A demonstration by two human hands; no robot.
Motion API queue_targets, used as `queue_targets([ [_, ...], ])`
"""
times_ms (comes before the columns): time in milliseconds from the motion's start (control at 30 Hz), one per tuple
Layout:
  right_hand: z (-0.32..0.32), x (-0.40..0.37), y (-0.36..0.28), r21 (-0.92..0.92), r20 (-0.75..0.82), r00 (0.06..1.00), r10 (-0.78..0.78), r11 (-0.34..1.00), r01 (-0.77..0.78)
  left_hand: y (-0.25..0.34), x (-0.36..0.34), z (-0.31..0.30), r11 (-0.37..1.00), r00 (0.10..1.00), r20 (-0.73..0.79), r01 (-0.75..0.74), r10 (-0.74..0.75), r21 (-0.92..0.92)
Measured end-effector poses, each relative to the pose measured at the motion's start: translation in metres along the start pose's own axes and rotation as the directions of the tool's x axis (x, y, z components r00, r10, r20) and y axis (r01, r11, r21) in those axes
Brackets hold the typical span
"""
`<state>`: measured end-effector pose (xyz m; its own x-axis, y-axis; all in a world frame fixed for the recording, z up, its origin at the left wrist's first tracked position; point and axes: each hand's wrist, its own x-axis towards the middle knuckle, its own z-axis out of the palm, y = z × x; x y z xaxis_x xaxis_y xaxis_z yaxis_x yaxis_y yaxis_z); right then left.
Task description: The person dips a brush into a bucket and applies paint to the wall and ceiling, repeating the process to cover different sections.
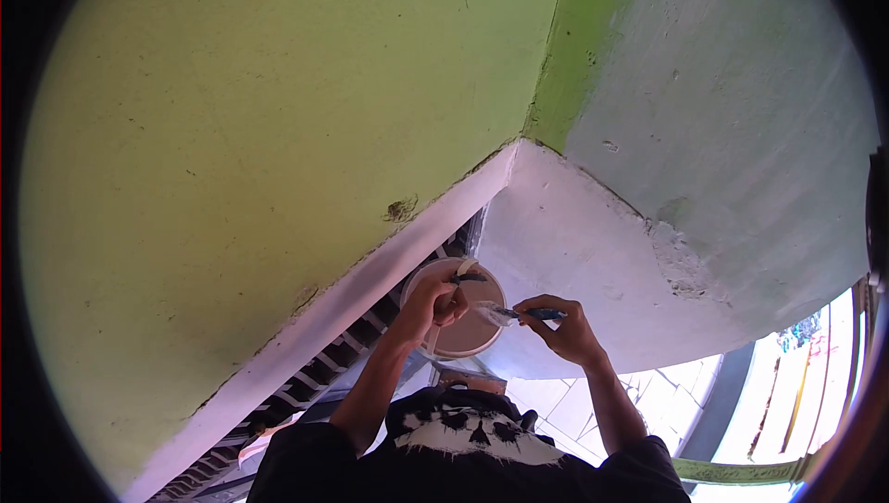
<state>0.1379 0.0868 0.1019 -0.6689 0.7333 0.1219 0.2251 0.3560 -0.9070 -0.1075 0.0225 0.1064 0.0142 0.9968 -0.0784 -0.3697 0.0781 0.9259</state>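
A round pale bucket [460, 354] of pinkish-white paint [470, 334] hangs or stands in front of my chest. My left hand [439, 302] is closed on the bucket's handle over the near left of the opening, and a dark piece [469, 277] sticks out beside its fingers. Pinched in my right hand [567, 329] is a paintbrush [546, 314] with a blue handle. Its whitish bristles point left over the bucket's opening, close to my left fingers.
A yellow-green wall surface [231, 151] fills the upper left, edged by a pale ledge [306, 322]. On the right, a wall [722, 132] is partly covered in whitish paint. Dark slats [344, 350] run below the ledge. Light floor tiles [662, 401] show at lower right, beside a green rail [741, 471].
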Motion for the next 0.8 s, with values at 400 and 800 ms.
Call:
queue_targets([
  [400,0.005,-0.001,0.007,0.005,-0.042,0.998,-0.052,0.999,0.053,-0.017,0.006,-0.021,1.0,0.998,0.064,-0.011,0.01,0.014],
  [800,0.007,-0.007,0.005,-0.005,-0.044,0.999,-0.015,1.0,0.015,-0.016,0.005,-0.018,1.0,0.999,0.05,0.004,-0.006,0.024],
])
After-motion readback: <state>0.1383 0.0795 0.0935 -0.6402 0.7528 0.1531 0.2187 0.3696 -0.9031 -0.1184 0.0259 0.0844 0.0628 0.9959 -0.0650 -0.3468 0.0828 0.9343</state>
